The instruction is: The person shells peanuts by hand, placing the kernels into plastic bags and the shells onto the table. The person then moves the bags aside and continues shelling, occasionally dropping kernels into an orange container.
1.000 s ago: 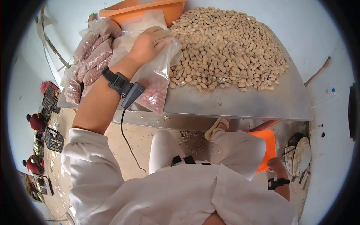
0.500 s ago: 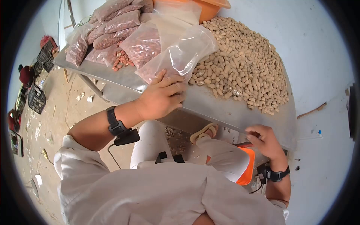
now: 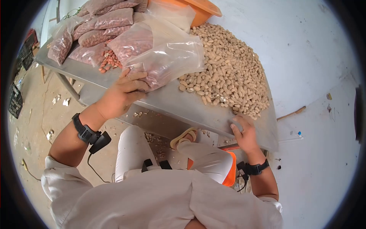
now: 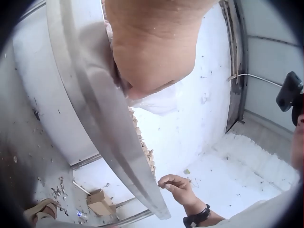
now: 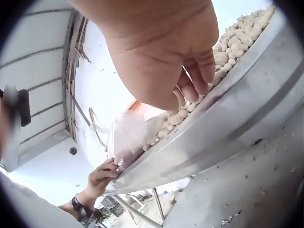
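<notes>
My left hand (image 3: 120,93) rests on the near end of a clear plastic bag (image 3: 179,57) partly filled with reddish shelled peanuts. Its fingers lie fairly straight across the plastic, close to the table's front edge. Most of the bag is behind that hand in the left wrist view. My right hand (image 3: 246,133) is at the front edge of the metal table, with loosely bent fingers and nothing held. In the right wrist view its fingertips reach right beside the heap of unshelled peanuts (image 5: 232,50).
Filled bags of shelled peanuts (image 3: 110,19) are stacked at the back left, with loose red peanuts (image 3: 110,61) beside them. An orange basin (image 3: 206,8) stands behind. Below the metal table (image 3: 171,103) sits an orange container (image 3: 230,171); shells litter the floor.
My left hand has come down from the bag's upper part to its near end, and the bag now lies slanted. My right hand has risen from beside the orange container to the peanut heap.
</notes>
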The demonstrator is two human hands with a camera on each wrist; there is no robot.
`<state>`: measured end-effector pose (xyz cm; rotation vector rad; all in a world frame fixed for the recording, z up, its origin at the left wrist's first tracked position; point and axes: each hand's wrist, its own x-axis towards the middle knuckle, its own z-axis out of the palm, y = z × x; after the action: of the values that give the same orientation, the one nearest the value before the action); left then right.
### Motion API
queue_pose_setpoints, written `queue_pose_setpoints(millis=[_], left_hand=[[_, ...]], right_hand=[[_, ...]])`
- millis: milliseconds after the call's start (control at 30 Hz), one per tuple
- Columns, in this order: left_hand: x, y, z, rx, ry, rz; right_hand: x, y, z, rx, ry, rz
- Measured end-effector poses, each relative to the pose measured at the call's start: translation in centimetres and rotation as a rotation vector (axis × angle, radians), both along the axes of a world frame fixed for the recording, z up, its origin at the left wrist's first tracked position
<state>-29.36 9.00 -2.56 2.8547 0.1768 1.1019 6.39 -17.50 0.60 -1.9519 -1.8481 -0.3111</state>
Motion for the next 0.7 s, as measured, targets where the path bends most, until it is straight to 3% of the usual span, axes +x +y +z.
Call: queue_pose_setpoints(millis=[233, 333, 467, 700], left_hand=[[1.0, 2.6, -0.1, 0.065, -0.042, 0.003], [0.8, 1.8, -0.3, 0.112, -0.041, 0.046], [0.8, 1.3, -0.6, 0.292, -0.036, 0.087], [1.8, -1.6, 1.1, 0.447, 0.017, 0.017]], right_hand=[[3.3, -0.5, -3.4, 0.173, -0.112, -0.294], [3.5, -0.3, -3.6, 0.24, -0.171, -0.299], [3.6, -0.4, -3.3, 0.284, -0.038, -0.342], [4.1, -0.6, -3.9, 0.318, -0.066, -0.354]])
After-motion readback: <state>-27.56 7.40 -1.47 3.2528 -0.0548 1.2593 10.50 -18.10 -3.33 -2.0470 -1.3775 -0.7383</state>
